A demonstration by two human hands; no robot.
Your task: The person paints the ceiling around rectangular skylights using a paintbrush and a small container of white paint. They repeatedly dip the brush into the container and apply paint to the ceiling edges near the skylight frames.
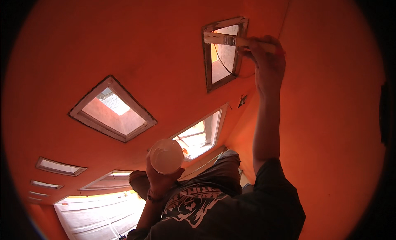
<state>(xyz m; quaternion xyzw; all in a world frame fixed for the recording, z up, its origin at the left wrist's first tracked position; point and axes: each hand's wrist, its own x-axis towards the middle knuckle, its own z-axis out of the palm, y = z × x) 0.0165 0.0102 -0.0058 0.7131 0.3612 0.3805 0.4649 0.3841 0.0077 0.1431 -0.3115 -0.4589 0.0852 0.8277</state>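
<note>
Though partly behind a pale tub (166,156), contents unclear, left hand (161,180) around it, right hand (269,60) around a paintbrush (230,41).

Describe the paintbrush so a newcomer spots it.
On the orange wall, find the topmost framed opening. In front, the raised right hand holds the flat paintbrush, pale-handled with a dark band. Its long, slim shape separates it from the round, pale tub in the left hand.
</note>
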